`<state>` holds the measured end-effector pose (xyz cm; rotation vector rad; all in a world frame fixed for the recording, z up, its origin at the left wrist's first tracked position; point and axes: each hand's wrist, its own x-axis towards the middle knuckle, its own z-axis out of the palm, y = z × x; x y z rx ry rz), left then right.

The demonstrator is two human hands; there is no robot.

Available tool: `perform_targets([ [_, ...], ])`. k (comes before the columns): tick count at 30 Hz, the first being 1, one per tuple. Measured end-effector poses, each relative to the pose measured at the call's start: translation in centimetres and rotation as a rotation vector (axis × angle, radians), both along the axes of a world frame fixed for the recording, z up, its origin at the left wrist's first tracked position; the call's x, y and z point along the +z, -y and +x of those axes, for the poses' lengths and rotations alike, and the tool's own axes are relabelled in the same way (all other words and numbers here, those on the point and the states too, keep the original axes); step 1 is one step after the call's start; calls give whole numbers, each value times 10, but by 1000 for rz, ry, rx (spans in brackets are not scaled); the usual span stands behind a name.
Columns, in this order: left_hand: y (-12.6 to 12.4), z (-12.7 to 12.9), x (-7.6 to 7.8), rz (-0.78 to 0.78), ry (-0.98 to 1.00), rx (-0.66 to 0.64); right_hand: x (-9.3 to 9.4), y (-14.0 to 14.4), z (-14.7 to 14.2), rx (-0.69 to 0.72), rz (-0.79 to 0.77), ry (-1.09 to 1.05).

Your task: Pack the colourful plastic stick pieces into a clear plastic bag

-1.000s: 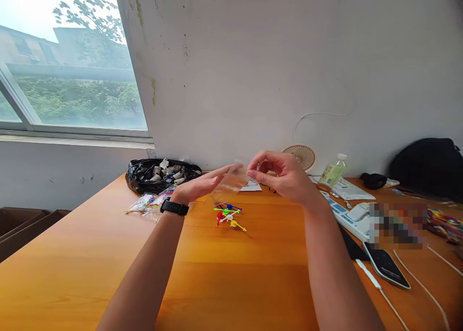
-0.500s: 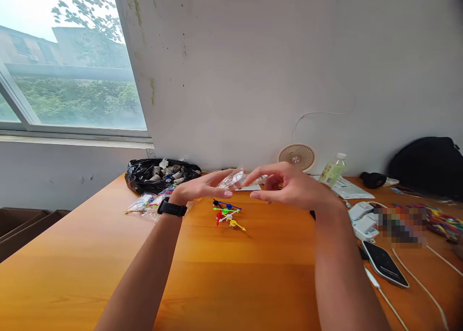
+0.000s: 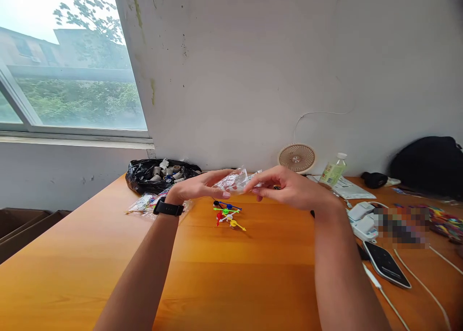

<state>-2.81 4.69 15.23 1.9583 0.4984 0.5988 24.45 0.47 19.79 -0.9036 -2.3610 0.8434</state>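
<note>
Both my hands are raised over the orange wooden table, pinching a small crumpled clear plastic bag between them. My left hand, with a black watch on its wrist, holds the bag's left side. My right hand grips its right side with thumb and fingers. Just below the bag, a small heap of coloured plastic sticks in blue, green, red, white and yellow lies on the table.
A black plastic bag with small spools sits at the back left, clear packets in front of it. A small fan, bottle, white devices, phone, cables and a black backpack fill the right side.
The flat clear bag has been crumpled between my hands. My right hand dropped lower and closed in on the bag from the right; my left hand stayed almost in place.
</note>
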Motion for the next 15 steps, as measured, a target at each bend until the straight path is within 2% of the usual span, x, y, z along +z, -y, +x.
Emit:
perform_targets([
  [11,-1,-6,2,42,-34,45,-6,-5,0,-114,90,-61],
  [15,-5,-16,-2,39,-73,125,-14,-18,6,-175,113,-122],
])
